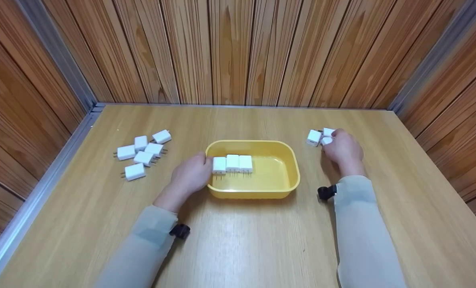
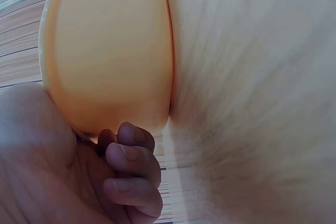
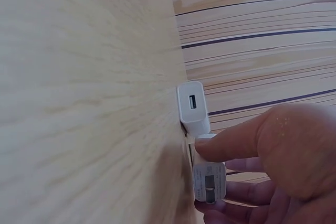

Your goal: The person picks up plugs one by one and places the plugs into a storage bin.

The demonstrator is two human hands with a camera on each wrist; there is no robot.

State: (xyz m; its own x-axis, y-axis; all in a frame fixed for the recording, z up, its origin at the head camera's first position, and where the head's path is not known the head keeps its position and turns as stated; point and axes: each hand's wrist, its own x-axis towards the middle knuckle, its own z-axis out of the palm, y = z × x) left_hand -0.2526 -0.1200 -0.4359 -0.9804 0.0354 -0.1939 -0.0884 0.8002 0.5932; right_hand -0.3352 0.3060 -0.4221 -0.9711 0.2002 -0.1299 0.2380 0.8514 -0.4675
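Observation:
A yellow plastic tub (image 1: 254, 195) stands mid-table, with three white USB wall chargers (image 1: 232, 163) in a row inside its left half, prongs toward the front. My left hand (image 1: 193, 173) grips the tub's left rim; in the left wrist view its fingers (image 2: 134, 162) curl beside the tub's outer wall (image 2: 110, 51). At the right, my right hand (image 1: 345, 150) pinches a white charger (image 3: 210, 179) between thumb and fingers, low at the tabletop. Another charger (image 3: 192, 106), its USB port showing, lies just beyond it. In the head view the hand partly covers this small group of chargers (image 1: 313, 137).
Several more white chargers (image 1: 135, 172) lie loosely grouped on the table's left side, prongs pointing various ways. Wood-patterned panels (image 1: 229, 52) enclose the table (image 1: 242, 248) at the back and both sides. Dark wrist cameras (image 1: 180, 231) stick out from both sleeves.

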